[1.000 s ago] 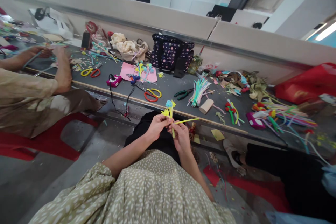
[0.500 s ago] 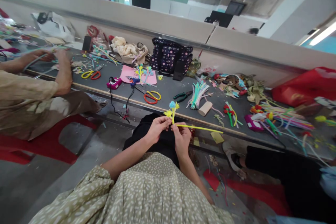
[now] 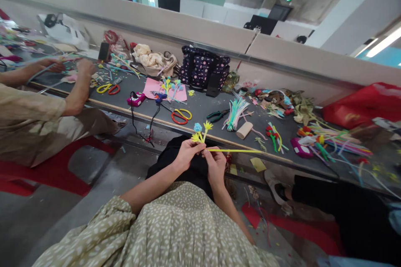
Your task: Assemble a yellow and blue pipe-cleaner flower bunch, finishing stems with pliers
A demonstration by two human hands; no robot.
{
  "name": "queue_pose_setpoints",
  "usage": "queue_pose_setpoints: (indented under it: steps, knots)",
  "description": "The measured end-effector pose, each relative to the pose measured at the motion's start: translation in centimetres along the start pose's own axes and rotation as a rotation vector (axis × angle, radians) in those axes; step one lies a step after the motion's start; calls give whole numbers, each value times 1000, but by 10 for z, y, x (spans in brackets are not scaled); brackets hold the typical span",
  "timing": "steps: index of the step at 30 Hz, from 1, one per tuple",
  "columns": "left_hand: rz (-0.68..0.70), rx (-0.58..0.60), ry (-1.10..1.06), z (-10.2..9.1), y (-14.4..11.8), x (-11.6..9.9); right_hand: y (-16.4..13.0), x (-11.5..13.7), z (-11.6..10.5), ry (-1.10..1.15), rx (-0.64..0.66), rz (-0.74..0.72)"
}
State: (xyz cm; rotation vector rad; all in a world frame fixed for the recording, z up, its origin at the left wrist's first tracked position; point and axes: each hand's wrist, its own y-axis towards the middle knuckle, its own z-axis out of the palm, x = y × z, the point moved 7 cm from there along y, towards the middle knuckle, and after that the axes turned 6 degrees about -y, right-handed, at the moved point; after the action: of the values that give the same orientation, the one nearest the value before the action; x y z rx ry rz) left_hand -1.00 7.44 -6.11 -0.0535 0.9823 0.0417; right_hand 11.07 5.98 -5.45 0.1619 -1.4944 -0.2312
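Observation:
Over my lap, just in front of the table edge, my left hand (image 3: 188, 154) pinches the stems of a small pipe-cleaner flower bunch (image 3: 202, 131). The bunch has yellow star-shaped blooms and one blue bloom. Close beside it, my right hand (image 3: 216, 162) is closed on a long yellow pipe cleaner (image 3: 238, 150) that sticks out to the right. The fingertips of both hands nearly meet where the pipe cleaner reaches the stems. My fingers hide that joint.
On the table lie red-and-yellow scissors (image 3: 181, 116), dark pliers (image 3: 217, 114), a blue glue gun (image 3: 161, 96), a pipe-cleaner bundle (image 3: 234, 114) and a pink sheet (image 3: 150, 87). A polka-dot bag (image 3: 203, 66) stands behind. A co-worker's arm (image 3: 78, 87) is at left; another person's leg (image 3: 322, 196) at right.
The flower bunch has tilted left and its blooms have spread apart. The yellow pipe cleaner lies more level. At left the co-worker's hand has moved right.

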Motion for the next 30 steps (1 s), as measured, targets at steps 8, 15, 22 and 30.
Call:
queue_pose_setpoints:
  steps: [8,15,22,30]
  knots:
    - [-67,65,-88,3,-1,5,-1,-20,15,419,131,370]
    - [-83,134,-82,8,-5,2,-3,-19,15,396,138,345]
    - [-21,66,-16,10,-3,-2,-3,10,-4,-122,-83,-126]
    - [29,-32,-8,7,-6,1,-7,26,-5,-479,-73,-503]
